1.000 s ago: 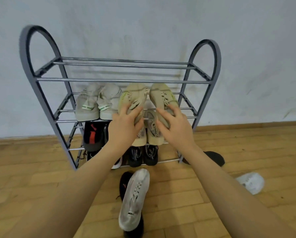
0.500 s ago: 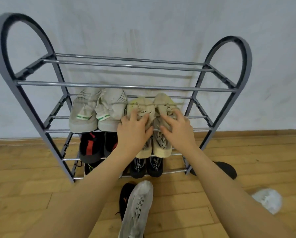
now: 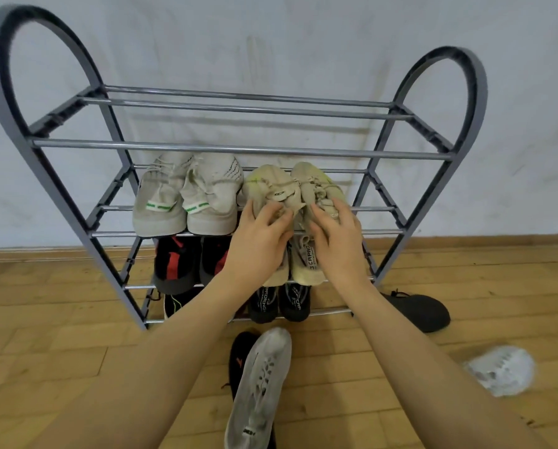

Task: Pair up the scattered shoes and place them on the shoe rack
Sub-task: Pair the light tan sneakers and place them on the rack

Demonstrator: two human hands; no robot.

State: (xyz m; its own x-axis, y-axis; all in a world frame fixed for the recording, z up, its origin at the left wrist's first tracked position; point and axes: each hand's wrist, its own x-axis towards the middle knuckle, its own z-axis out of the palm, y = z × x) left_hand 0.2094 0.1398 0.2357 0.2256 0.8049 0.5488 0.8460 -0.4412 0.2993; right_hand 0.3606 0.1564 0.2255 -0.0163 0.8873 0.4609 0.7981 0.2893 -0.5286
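beige knit is gripped under curled fingers – the left hand (image 3: 258,241) on one beige shoe (image 3: 267,189), the right hand (image 3: 339,241) on its mate (image 3: 316,183), both on the shoe rack (image 3: 449,157), second shelf, toes pointed to the wall. a grey pair (image 3: 186,196) is touched alongside. on the floor (image 3: 76,335), a white shoe (image 3: 258,390) over a black one (image 3: 242,351) is nearest.

A pale, scuffed wall (image 3: 303,37) rises beyond the hands, meeting a wooden skirting board (image 3: 498,239) out past the right hand, while light wood-plank floor (image 3: 44,335) spreads beneath both forearms under soft, even light.
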